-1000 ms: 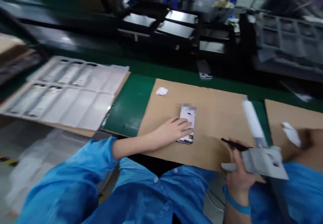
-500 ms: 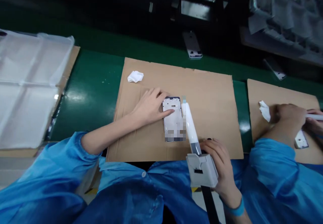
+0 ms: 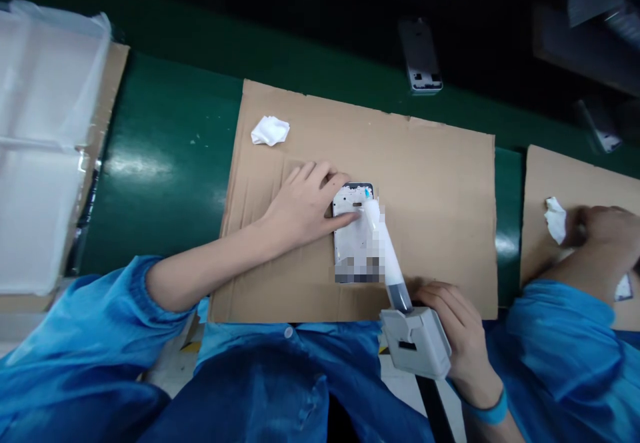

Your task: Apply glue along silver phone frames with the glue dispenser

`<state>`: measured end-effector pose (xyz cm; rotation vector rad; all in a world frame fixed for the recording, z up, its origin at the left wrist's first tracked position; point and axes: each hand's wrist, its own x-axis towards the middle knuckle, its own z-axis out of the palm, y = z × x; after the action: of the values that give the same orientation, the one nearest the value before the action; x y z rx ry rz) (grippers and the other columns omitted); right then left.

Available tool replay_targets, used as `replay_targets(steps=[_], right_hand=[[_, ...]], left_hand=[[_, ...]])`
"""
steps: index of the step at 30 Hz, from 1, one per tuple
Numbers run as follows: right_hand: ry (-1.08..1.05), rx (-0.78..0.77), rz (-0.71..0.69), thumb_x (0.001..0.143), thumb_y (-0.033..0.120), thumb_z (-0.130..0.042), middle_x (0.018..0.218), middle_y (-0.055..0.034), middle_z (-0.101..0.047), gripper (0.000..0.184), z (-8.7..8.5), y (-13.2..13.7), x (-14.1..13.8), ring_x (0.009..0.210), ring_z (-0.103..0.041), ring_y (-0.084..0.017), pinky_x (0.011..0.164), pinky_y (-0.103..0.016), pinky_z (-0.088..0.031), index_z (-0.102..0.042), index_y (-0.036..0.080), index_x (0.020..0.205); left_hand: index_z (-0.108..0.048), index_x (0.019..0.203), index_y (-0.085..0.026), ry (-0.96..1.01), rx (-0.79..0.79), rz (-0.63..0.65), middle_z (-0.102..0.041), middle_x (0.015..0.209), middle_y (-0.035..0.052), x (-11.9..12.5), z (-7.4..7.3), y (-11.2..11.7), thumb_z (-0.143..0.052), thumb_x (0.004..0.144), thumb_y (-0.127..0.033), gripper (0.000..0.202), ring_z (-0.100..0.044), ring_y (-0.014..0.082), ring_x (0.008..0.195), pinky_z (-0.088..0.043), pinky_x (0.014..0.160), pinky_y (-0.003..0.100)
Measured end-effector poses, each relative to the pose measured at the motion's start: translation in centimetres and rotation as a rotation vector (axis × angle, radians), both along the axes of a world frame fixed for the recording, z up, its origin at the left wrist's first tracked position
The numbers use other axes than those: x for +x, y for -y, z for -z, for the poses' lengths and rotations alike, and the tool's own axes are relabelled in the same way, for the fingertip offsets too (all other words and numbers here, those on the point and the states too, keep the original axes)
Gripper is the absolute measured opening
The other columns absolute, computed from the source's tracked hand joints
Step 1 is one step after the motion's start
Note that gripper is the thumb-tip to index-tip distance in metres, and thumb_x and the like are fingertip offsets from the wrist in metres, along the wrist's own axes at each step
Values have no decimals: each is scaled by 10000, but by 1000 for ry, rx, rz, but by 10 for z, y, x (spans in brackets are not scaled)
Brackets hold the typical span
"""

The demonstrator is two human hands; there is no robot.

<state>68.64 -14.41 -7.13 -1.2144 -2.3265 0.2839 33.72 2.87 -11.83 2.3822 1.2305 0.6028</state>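
Note:
A phone frame (image 3: 350,243), a flat grey-white plate with a dark top edge, lies on the cardboard sheet (image 3: 435,183). My left hand (image 3: 305,206) steadies it from the left, thumb across the plate and index finger at the top corner. In my right hand (image 3: 463,333), fingers wrapped behind a grey housing, is a white dispensing syringe (image 3: 390,253). Its blue tip is over the frame's upper right part; whether it touches cannot be made out. Blurred squares cover the frame's lower end and part of its right side.
A crumpled white wipe (image 3: 271,130) lies at the sheet's upper left. Another phone frame (image 3: 421,56) rests beyond the sheet on the green table (image 3: 165,156). White trays (image 3: 35,210) stand at left. A co-worker's arm (image 3: 595,250) works at right.
The syringe's tip has come from beside the frame's right edge to over its upper right part. The view has shifted. My left hand keeps its place on the frame.

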Motion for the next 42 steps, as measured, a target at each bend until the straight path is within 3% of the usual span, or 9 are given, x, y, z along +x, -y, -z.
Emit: replay_targets(steps=[19, 27, 35, 42], right_hand=[[15, -13, 3, 1109, 351, -807, 1016, -121, -815, 187, -2, -5, -4, 944, -828, -183, 721, -345, -685, -804, 176, 1172], [26, -4, -11, 1099, 299, -810, 1025, -121, -809, 160, -2, -6, -5, 947, -820, -179, 725, -333, -694, -771, 165, 1176], [-4, -60, 26, 1080, 316, -827, 1002, -105, -802, 106, 7, 1, -1, 905, -789, -173, 692, -382, -624, -821, 227, 1136], [-32, -57, 3, 1040, 287, -865, 944, -99, -782, 110, 10, -3, -3, 807, -759, -165, 648, -347, -575, -797, 217, 1089]], left_hand=[[-722, 1514, -190, -25, -2, 0, -720, 1408, 173, 0, -3, 0, -744, 1176, -615, 543, -693, 374, 1250, -569, 1059, 506], [-719, 1512, -193, -26, -1, 2, -718, 1404, 180, 0, -1, 0, -705, 1179, -619, 541, -673, 375, 1229, -559, 1028, 513], [-714, 1531, -179, -57, -6, 1, -714, 1418, 181, 1, -2, 0, -713, 1170, -631, 578, -670, 375, 1226, -562, 1038, 514], [-712, 1522, -209, -14, -17, 11, -718, 1414, 171, -1, -4, -1, -710, 1171, -639, 554, -671, 372, 1244, -562, 1054, 510]])
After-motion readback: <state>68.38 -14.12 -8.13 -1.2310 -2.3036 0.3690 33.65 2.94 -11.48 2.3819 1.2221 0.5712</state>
